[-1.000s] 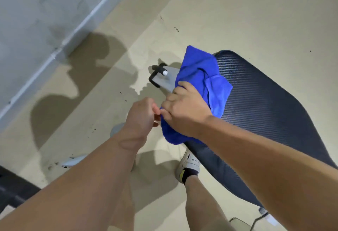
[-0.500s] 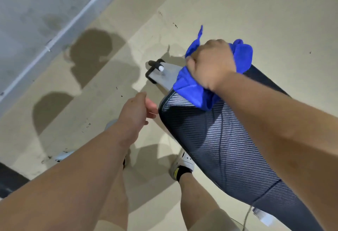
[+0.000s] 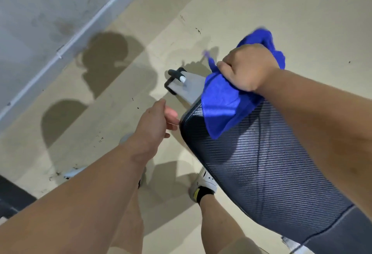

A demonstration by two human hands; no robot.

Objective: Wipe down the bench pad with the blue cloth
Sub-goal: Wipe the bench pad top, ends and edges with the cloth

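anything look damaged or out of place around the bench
Nothing on the pad looks torn or askew. The only marks are dark smudges on the wall at upper left and black specks on the floor. The right hand grips the bunched cloth.

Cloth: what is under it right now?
The far end of the pad lies under the cloth, which the right hand grips from above. That patch of pad is covered, so whether it is clean cannot be seen.
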